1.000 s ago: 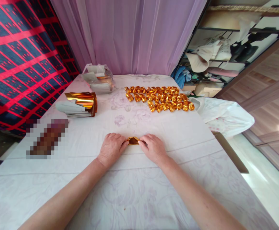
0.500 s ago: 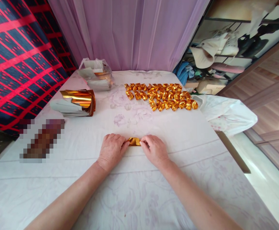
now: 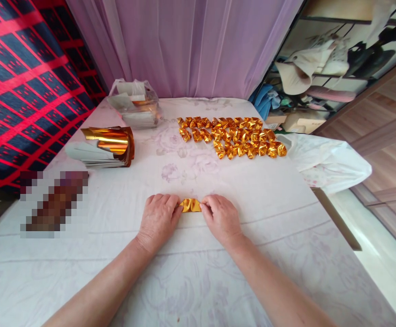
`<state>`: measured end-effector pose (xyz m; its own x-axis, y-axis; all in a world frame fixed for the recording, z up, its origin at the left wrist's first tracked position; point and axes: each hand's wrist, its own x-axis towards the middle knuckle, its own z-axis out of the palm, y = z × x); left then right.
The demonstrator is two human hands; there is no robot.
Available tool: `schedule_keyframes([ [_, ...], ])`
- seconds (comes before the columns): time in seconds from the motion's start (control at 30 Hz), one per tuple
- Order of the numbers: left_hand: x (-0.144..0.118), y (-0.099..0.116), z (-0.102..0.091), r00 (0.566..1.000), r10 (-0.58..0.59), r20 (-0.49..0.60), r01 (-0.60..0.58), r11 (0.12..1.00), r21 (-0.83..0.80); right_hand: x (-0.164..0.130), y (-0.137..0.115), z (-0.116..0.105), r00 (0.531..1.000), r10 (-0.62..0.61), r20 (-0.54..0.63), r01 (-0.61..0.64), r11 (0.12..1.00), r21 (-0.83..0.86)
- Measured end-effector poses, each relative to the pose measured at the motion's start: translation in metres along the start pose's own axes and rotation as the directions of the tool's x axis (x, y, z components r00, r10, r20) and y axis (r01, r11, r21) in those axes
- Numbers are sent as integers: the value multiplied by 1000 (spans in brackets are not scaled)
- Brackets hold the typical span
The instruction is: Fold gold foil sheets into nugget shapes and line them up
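A small folded piece of gold foil paper [image 3: 190, 205] lies low over the middle of the table, stretched between my two hands. My left hand [image 3: 160, 215] pinches its left end between thumb and fingers. At the other end, my right hand [image 3: 221, 217] grips it the same way. The strip's middle bulges and shows a crease. Beyond my hands, rows of folded gold foil pieces [image 3: 239, 136] sit at the far right of the table. To the left stands a curved stack of gold and grey foil sheets [image 3: 111, 145].
A clear plastic bag [image 3: 135, 104] holding more sheets is at the back left. The patterned cloth covers the table [image 3: 123, 190]. A blurred-out patch [image 3: 56, 202] lies at left. A white plastic bag [image 3: 334, 159] hangs by the right edge, near a shelf [image 3: 320, 77]. A purple curtain [image 3: 191, 50] closes the back.
The foil strip's middle has gone from fairly smooth to puckered and bulging. Both hands stay at its ends. The view has shifted slightly.
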<state>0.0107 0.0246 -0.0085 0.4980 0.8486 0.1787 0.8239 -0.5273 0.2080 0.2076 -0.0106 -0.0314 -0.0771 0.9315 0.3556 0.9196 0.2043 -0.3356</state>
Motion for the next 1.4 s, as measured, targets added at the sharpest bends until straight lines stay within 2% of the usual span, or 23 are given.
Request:
schedule_keyframes([
  [0.13, -2, 1, 1, 997, 52, -49, -51, 998, 21, 0, -1, 1, 1000, 3, 12, -2, 1000, -29],
  [0.23, -5, 1, 3, 985, 152, -86, -149, 988, 32, 0, -2, 2, 1000, 4, 22, -3, 999, -38],
  [0.33, -8, 0, 2, 965, 250, -78, -247, 968, 53, 0, -1, 3, 1000, 7, 22, -6, 999, -43],
  [0.5, -10, -7, 2, 945, 325, -46, -321, 945, 68, 0, -2, 4, 1000, 13, 16, -12, 998, -64],
  [0.7, -19, -20, 6, 950, 309, 34, -309, 951, -5, 2, -2, 4, 1000, 2, 21, -1, 997, -73],
  [0.83, -28, -22, 11, 946, 317, 68, -318, 948, 11, 2, -3, 0, 999, -32, 15, 32, 998, -55],
  [0.93, -31, -22, 14, 946, 319, 59, -321, 947, 26, -4, -7, -5, 988, -152, 37, 153, 988, -21],
  [1.0, -31, -23, 14, 942, 330, 56, -332, 943, 31, -10, -12, -8, 963, -252, 100, 254, 967, -9],
  [1.07, -30, -23, 14, 938, 340, 67, -343, 939, 35, -15, -16, -9, 938, -295, 185, 300, 954, -2],
  [1.2, -29, -24, 13, 937, 336, 93, -340, 940, 35, -22, -18, -11, 917, -262, 301, 278, 961, -9],
  [1.4, -29, -25, 13, 943, 319, 91, -322, 946, 27, -30, -8, -14, 931, -159, 328, 193, 978, -74],
])
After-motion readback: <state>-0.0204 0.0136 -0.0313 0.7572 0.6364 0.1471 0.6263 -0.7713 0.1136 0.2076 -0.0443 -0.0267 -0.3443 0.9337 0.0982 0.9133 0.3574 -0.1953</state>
